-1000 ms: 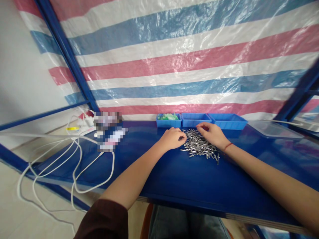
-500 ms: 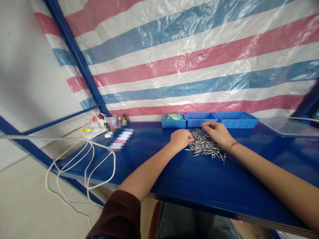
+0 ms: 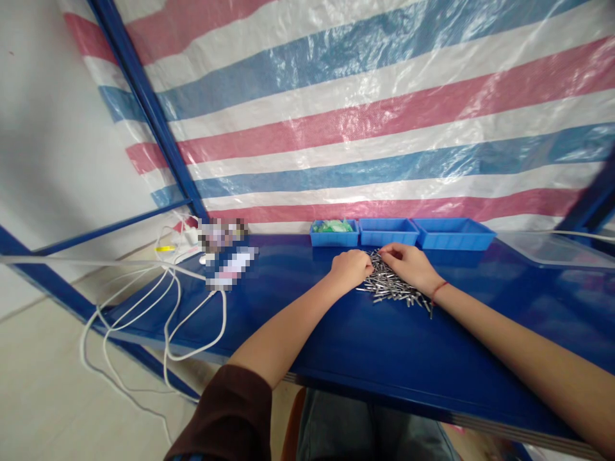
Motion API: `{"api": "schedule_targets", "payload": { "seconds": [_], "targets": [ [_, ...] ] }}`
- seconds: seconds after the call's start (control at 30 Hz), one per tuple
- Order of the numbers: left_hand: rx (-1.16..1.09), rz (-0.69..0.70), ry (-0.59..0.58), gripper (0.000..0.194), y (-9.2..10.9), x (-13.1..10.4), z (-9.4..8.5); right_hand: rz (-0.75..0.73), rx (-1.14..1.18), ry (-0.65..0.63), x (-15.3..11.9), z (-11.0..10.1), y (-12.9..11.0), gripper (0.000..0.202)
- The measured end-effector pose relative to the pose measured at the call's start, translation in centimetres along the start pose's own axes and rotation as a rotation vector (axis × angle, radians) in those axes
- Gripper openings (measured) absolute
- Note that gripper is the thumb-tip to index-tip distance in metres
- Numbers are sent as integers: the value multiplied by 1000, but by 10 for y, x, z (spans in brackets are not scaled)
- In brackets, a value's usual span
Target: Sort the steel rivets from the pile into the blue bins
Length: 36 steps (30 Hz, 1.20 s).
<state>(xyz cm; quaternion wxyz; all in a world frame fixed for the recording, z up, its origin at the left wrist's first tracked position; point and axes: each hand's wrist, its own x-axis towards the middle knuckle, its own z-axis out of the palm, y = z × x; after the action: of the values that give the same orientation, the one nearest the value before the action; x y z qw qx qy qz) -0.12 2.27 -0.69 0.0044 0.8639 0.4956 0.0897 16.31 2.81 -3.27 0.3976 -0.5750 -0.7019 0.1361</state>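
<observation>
Head view: hands (image 3: 410, 266) partly cover the metal pins (image 3: 391, 285), any grip unclear.

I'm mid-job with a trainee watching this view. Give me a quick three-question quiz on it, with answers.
1. How many blue bins stand in a row beyond the metal pins?
2. True or false: the red band is at the wrist of the right hand.
3. Which bin holds the green contents? A) left B) middle C) right

Key:
1. Three.
2. True.
3. A, the left bin.
</observation>
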Motion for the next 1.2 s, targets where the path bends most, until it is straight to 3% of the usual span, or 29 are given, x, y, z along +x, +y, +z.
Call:
{"api": "schedule_targets", "payload": {
  "seconds": [0.33,0.57,0.73,0.9,1.2],
  "targets": [
    [59,6,46,32,4,-3,6,-40,34,22,-1,1,1,22],
    [169,18,94,25,6,-9,0,-51,-2,18,-2,-2,-4,22],
    [187,-6,208,25,3,-10,-6,-252,-68,-61,-4,-4,-12,21],
    [130,1,270,28,-1,-12,-7,-379,-112,-72,-7,-2,-19,19],
    [-197,92,373,26,-6,-14,-4,-330,-15,-51,-10,-4,-22,26]
  ]
}}
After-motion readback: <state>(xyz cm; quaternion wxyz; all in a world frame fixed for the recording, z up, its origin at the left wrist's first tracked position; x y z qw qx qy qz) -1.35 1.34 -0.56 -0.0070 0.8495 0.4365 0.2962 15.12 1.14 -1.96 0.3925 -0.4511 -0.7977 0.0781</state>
